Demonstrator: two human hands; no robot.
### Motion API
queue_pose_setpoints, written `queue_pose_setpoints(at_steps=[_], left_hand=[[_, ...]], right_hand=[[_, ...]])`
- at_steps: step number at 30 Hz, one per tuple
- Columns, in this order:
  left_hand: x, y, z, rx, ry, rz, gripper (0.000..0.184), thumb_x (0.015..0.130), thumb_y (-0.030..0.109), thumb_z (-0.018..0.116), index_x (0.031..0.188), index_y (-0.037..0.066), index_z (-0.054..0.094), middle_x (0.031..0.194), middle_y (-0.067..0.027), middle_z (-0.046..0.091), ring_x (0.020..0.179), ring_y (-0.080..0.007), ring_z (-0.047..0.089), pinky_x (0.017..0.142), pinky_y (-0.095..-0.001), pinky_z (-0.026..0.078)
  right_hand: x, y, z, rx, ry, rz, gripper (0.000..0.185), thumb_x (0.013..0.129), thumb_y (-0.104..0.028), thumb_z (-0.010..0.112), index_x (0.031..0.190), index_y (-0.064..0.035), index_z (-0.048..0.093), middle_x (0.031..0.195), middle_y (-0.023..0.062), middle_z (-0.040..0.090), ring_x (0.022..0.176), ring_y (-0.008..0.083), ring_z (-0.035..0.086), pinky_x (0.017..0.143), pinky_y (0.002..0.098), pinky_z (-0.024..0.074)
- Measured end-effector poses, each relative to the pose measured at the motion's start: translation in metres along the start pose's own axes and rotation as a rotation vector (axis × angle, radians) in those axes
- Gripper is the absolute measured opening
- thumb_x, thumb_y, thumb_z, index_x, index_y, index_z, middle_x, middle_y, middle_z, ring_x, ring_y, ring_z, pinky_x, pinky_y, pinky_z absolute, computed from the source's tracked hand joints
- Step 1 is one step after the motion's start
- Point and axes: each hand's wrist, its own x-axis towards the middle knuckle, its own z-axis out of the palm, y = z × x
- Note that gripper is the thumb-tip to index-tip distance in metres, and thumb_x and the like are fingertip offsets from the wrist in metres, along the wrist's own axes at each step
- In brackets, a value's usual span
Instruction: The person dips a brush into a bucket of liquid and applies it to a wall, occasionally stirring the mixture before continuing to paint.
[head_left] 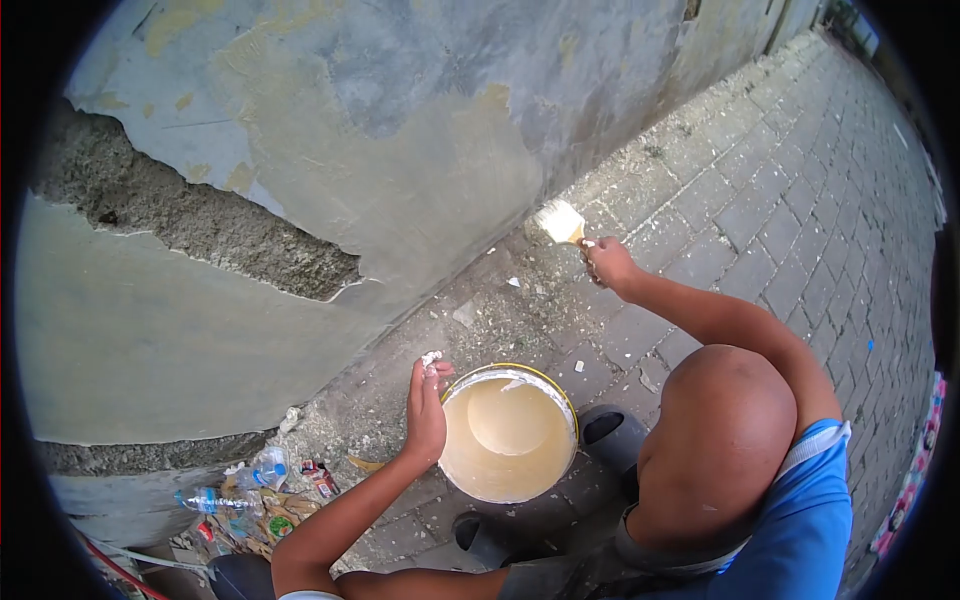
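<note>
My right hand [608, 264] is closed around the handle of a wide paintbrush [562, 222]. The brush's pale bristles point up and left, close to the base of the wall [430, 190]. Below and to the left, my left hand [428, 405] is beside the left rim of a round bucket [508, 440], with its fingers apart. White matter covers part of its fingertips. Pale cream liquid fills part of the bucket, and a yellow handle runs along its upper right rim.
The wall has a rough broken strip [220, 225]. Plastic bottles [225, 500] and other litter lie at lower left. Paving blocks [740, 210] stretch right, with pale specks near the wall. A bare knee [725, 430] and dark shoes [612, 437] are close to the bucket.
</note>
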Motion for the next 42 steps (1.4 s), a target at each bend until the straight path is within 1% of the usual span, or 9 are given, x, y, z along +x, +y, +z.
queue_pose_setpoints(at_steps=[7, 10, 13, 15, 23, 28, 34, 39, 42], left_hand=[[0.002, -0.006, 0.000, 0.033, 0.004, 0.007, 0.033, 0.108, 0.028, 0.033, 0.119, 0.004, 0.052, 0.115, -0.0117, 0.060, 0.112, -0.0218, 0.056, 0.101, -0.0370, 0.040], [0.000, -0.010, -0.004, 0.066, 0.004, 0.039, 0.035, 0.108, 0.029, 0.034, 0.120, 0.002, 0.052, 0.114, -0.0122, 0.060, 0.111, -0.0226, 0.056, 0.100, -0.0369, 0.040], [0.001, -0.006, 0.000, 0.066, 0.024, 0.024, 0.036, 0.108, 0.030, 0.034, 0.121, 0.000, 0.052, 0.111, -0.0128, 0.060, 0.109, -0.0232, 0.057, 0.099, -0.0363, 0.041], [0.003, -0.008, -0.001, 0.083, 0.005, 0.050, 0.036, 0.108, 0.030, 0.034, 0.120, 0.000, 0.052, 0.110, -0.0129, 0.060, 0.108, -0.0235, 0.057, 0.099, -0.0364, 0.041], [0.000, -0.009, -0.002, 0.120, 0.023, 0.070, 0.037, 0.108, 0.030, 0.037, 0.121, -0.001, 0.052, 0.111, -0.0141, 0.061, 0.109, -0.0239, 0.058, 0.098, -0.0366, 0.042], [0.000, -0.010, -0.003, 0.144, 0.015, 0.016, 0.037, 0.108, 0.030, 0.031, 0.123, 0.002, 0.049, 0.115, -0.0103, 0.057, 0.112, -0.0203, 0.054, 0.102, -0.0370, 0.040], [0.001, -0.008, 0.000, 0.111, 0.032, 0.077, 0.037, 0.108, 0.029, 0.036, 0.120, -0.002, 0.051, 0.112, -0.0152, 0.062, 0.110, -0.0246, 0.059, 0.099, -0.0371, 0.042], [0.001, -0.008, -0.001, 0.082, 0.032, 0.086, 0.036, 0.108, 0.029, 0.035, 0.119, -0.001, 0.052, 0.112, -0.0142, 0.062, 0.109, -0.0240, 0.059, 0.099, -0.0368, 0.042], [0.002, -0.008, -0.001, 0.067, 0.037, 0.072, 0.036, 0.108, 0.029, 0.034, 0.119, 0.000, 0.052, 0.113, -0.0134, 0.062, 0.109, -0.0234, 0.058, 0.100, -0.0362, 0.041]], right_hand=[[0.024, -0.023, 0.029, -0.143, -0.006, -0.155, 0.036, 0.098, -0.032, 0.056, 0.089, 0.0023, 0.064, 0.071, 0.0100, 0.063, 0.059, 0.0176, 0.059, 0.054, 0.0366, 0.0463], [-0.001, -0.067, 0.043, 0.042, 0.068, -0.202, 0.026, 0.103, -0.024, 0.051, 0.085, -0.0052, 0.055, 0.062, -0.0013, 0.046, 0.049, 0.0094, 0.041, 0.045, 0.0286, 0.0324], [-0.033, -0.108, 0.030, 0.160, 0.000, -0.334, 0.024, 0.103, -0.022, 0.049, 0.087, -0.0056, 0.055, 0.063, -0.0033, 0.043, 0.050, 0.0076, 0.038, 0.046, 0.0272, 0.0299], [-0.057, -0.143, 0.016, 0.356, -0.121, -0.405, 0.025, 0.103, -0.025, 0.052, 0.101, -0.0021, 0.063, 0.068, -0.0016, 0.048, 0.054, 0.0094, 0.043, 0.050, 0.0286, 0.0353], [-0.111, -0.242, -0.012, 0.528, -0.251, -0.916, 0.023, 0.103, -0.024, 0.050, 0.091, -0.0053, 0.054, 0.075, -0.0024, 0.045, 0.053, 0.0066, 0.037, 0.050, 0.0258, 0.0288], [-0.084, -0.168, 0.017, 0.613, 0.021, -0.609, 0.017, 0.103, -0.019, 0.042, 0.093, -0.0079, 0.050, 0.067, -0.0040, 0.041, 0.049, 0.0068, 0.036, 0.045, 0.0250, 0.0267], [-0.023, -0.033, 0.015, 0.331, 0.022, -0.072, 0.028, 0.103, -0.030, 0.049, 0.089, -0.0057, 0.053, 0.063, 0.0005, 0.047, 0.050, 0.0120, 0.042, 0.046, 0.0315, 0.0348], [0.001, -0.019, 0.028, 0.095, -0.051, -0.046, 0.030, 0.101, -0.031, 0.052, 0.090, -0.0032, 0.054, 0.065, 0.0023, 0.051, 0.050, 0.0136, 0.045, 0.046, 0.0333, 0.0360], [-0.015, -0.063, 0.045, 0.108, 0.018, -0.130, 0.026, 0.102, -0.026, 0.051, 0.098, -0.0012, 0.057, 0.066, 0.0013, 0.050, 0.052, 0.0122, 0.045, 0.047, 0.0327, 0.0359]])
